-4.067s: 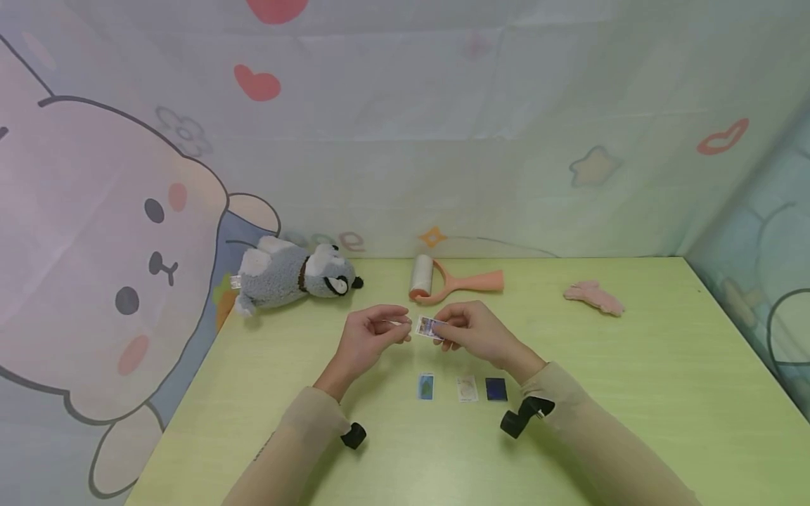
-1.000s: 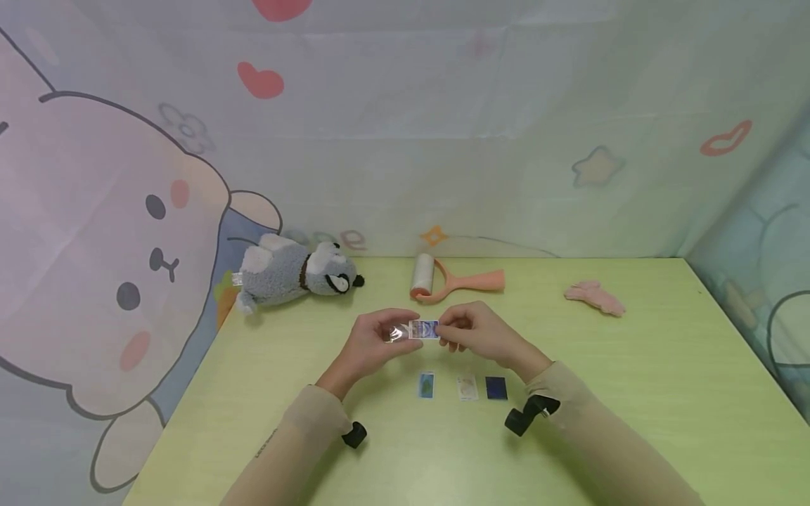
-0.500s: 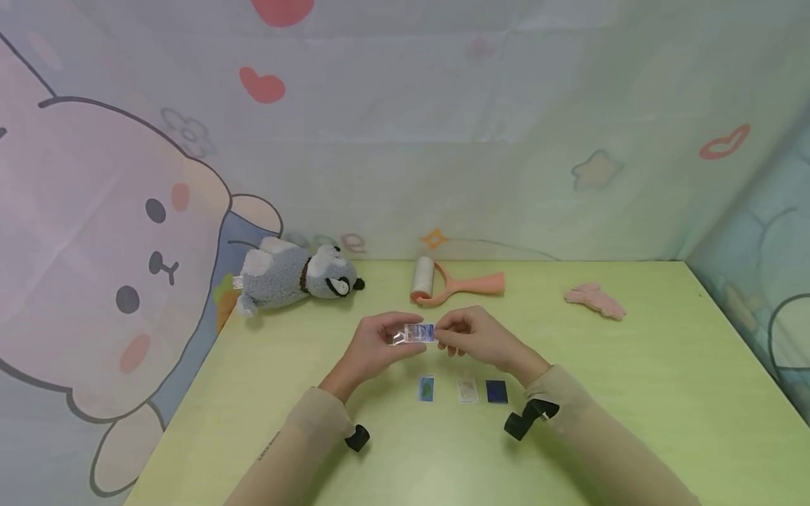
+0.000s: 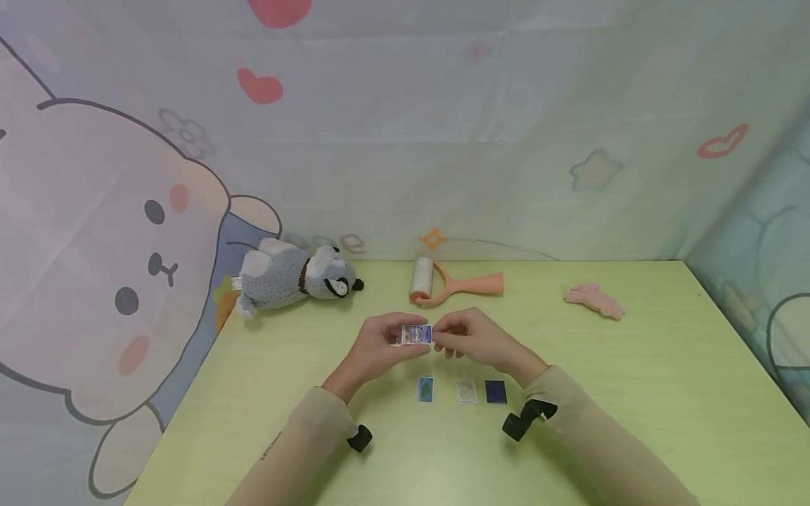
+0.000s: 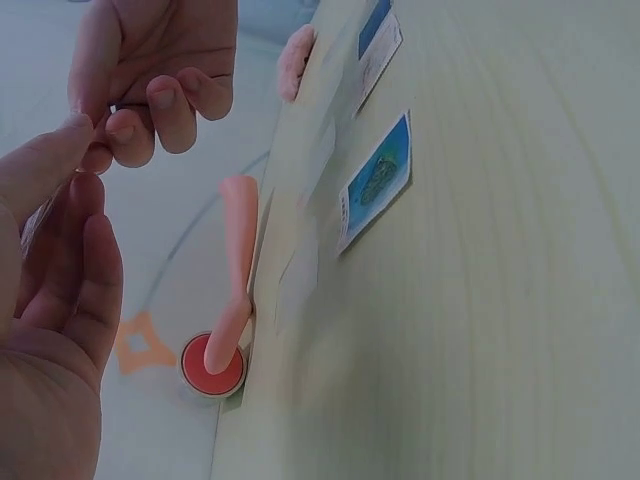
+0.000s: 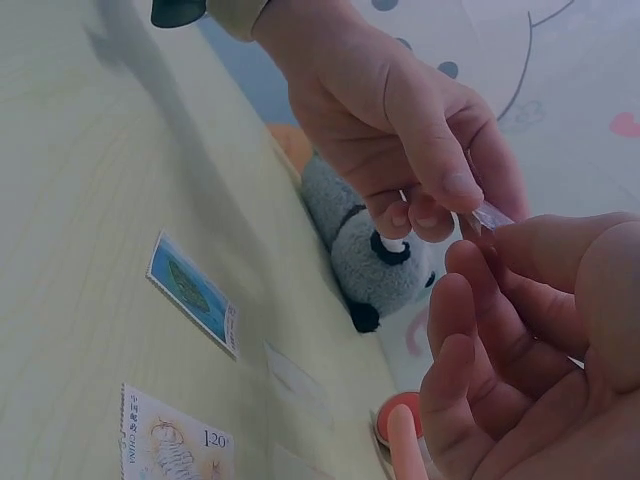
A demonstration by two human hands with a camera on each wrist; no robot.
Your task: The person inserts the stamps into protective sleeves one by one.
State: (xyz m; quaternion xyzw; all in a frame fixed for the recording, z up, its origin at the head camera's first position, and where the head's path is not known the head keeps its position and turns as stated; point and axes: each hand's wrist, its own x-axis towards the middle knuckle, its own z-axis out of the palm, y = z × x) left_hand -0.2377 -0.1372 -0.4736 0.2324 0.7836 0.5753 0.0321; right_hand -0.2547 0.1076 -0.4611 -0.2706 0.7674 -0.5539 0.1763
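Observation:
Between both hands, above the table, is a small postage stamp (image 4: 416, 335) with a blue and white print. My left hand (image 4: 375, 346) grips it together with a clear plastic sleeve (image 6: 491, 216), thumb below and fingers above. At the stamp's right end, my right hand (image 4: 479, 336) pinches the edge between thumb and forefinger. Below the hands lie a blue-green stamp (image 4: 426, 388), a pale stamp (image 4: 467, 391) printed "1.20" and a dark blue square piece (image 4: 496, 391). How far the stamp sits inside the sleeve, I cannot tell.
Behind the hands lies a lint roller (image 4: 458, 283) with an orange handle. A grey and white plush dog (image 4: 285, 274) rests at the back left, a pink cloth-like item (image 4: 595, 299) at the back right. Translucent rectangles (image 5: 298, 285) lie near the stamps.
Earlier the right hand alone held the stamp; later the left hand held a shiny sleeve at its left end. Since then the stamp has shifted left over the sleeve's area, and the hands have drawn closer.

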